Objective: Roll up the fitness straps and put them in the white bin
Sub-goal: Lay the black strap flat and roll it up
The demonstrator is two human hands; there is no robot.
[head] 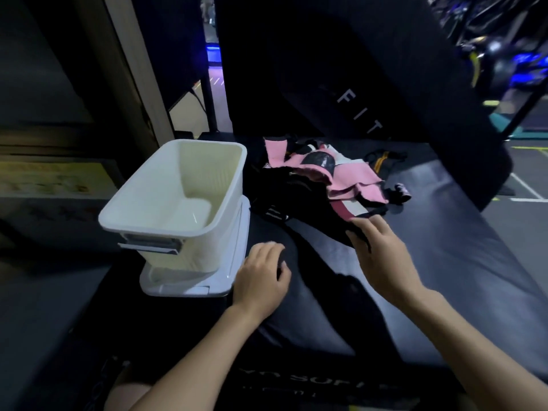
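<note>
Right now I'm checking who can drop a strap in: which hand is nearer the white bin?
Left. The left hand rests just beside the white bin; the right hand is farther off, at the strap pile.

Dark padded mat (444, 262), smooth and slightly glossy, with pale lettering along its near edge. At nine o'clock on it, a white bin (178, 197) set upright on a flat white lid (231, 280). At twelve to one o'clock, a heap of pink and black fitness straps (341, 182), loosely tangled. From the heap toward six o'clock, one black strap (320, 262) laid across the mat, under both hands.
</note>
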